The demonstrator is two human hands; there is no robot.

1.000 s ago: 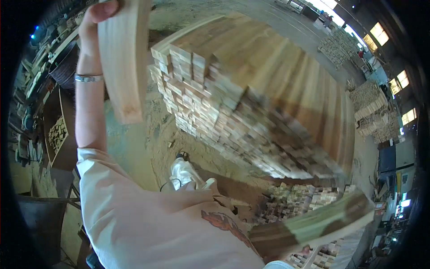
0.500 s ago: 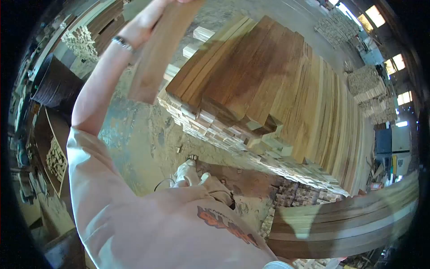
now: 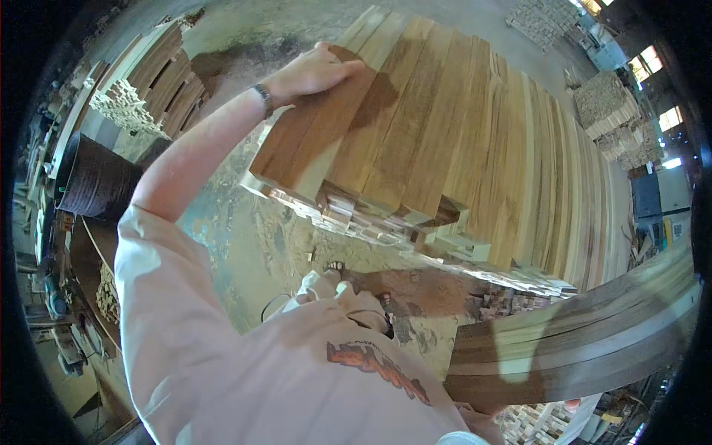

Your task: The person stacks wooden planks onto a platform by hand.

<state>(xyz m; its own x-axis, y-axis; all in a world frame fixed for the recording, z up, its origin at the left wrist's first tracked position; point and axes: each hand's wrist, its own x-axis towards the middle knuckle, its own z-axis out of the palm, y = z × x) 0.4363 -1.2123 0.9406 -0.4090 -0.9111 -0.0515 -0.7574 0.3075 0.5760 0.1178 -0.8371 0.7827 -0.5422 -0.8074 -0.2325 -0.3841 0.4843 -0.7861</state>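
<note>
My left hand, with a bracelet at the wrist, is closed over the far left edge of a brown wooden board. That board lies flat on top of a big stack of boards, beside the other planks of the upper layer. Low on the right, several boards lie together in a bundle, held against my body. Only a fingertip of my right hand shows below the bundle; the boards hide the rest of it.
A dark bin stands at the left, near a box of wood pieces. More timber piles stand at the far left and far right. Another stack's block ends show beneath the bundle.
The board in my left hand was raised and tilted left of the stack; now it has come down and right onto the stack's top. The bundle on my right side has stayed with me.
</note>
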